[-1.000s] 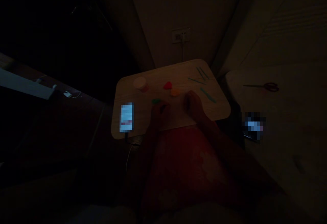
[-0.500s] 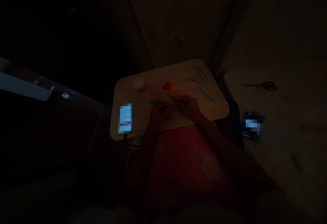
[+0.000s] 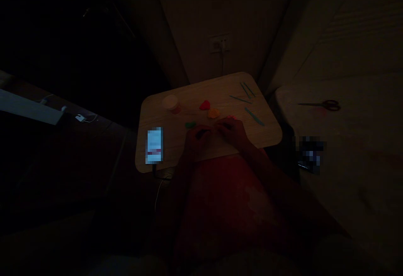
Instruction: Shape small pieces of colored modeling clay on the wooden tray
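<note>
In dim light, my left hand (image 3: 197,139) and my right hand (image 3: 232,130) are close together over the near half of a small wooden table (image 3: 176,144). The fingers of both are bent and pinched; whatever lies between them is too dark to make out. A green lump of modelling clay (image 3: 190,124) lies just beyond my left hand. Ahead of the fingertips are an orange lump (image 3: 213,113) and a red lump (image 3: 205,105). A pink piece (image 3: 231,117) shows partly behind my right hand.
Several thin green-blue modelling tools (image 3: 254,116) lie at the table's right. A lidded tub (image 3: 171,102) stands at the back left, near a lit phone (image 3: 154,145) with a cable. Scissors (image 3: 321,105) and a dark device (image 3: 310,154) rest on the pale surface to the right.
My right hand's fingers have drawn back slightly from the orange lump, which shows more fully. The dark device's screen on the right has dimmed. The clay and tools have stayed in place.
</note>
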{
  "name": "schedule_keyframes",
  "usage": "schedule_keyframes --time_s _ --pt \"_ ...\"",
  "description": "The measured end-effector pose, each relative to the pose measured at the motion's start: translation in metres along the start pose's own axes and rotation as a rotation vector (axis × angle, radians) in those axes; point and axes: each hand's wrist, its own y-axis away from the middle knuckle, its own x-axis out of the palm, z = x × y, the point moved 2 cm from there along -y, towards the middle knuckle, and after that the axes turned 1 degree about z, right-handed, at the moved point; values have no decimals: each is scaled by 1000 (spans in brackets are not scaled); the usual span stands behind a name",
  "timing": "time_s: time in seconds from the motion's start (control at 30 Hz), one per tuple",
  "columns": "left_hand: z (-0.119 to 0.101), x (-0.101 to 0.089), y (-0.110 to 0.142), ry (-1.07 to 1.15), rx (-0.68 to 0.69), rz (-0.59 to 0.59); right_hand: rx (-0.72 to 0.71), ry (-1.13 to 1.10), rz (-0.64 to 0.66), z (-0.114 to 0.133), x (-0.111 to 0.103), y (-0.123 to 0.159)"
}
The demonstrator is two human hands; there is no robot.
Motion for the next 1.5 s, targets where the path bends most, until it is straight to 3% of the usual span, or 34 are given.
schedule_keyframes --time_s 0.23,0.47,0.63,0.73,0.87,1.03,1.23,1.5 --pt "2 1 -1 -6 -23 -5 -125 -57 -76 3 -4 0" --pt "2 1 0 -7 -19 -12 42 -212 -30 -2 2 3" --pt "2 1 -1 -21 -24 -14 55 -86 19 2 0 3" --pt "1 1 -1 -23 -29 -18 65 -41 -28 2 -2 2" --pt "0 1 -1 -17 -26 -17 59 -80 -94 3 -4 2" --pt "0 2 -1 4 -13 -14 -29 -127 -61 4 -4 1" --pt "1 2 -1 19 -4 -20 35 -194 -69 -4 -1 3" --pt "-2 2 -1 4 -39 -16 13 -86 -40 1 -3 2"
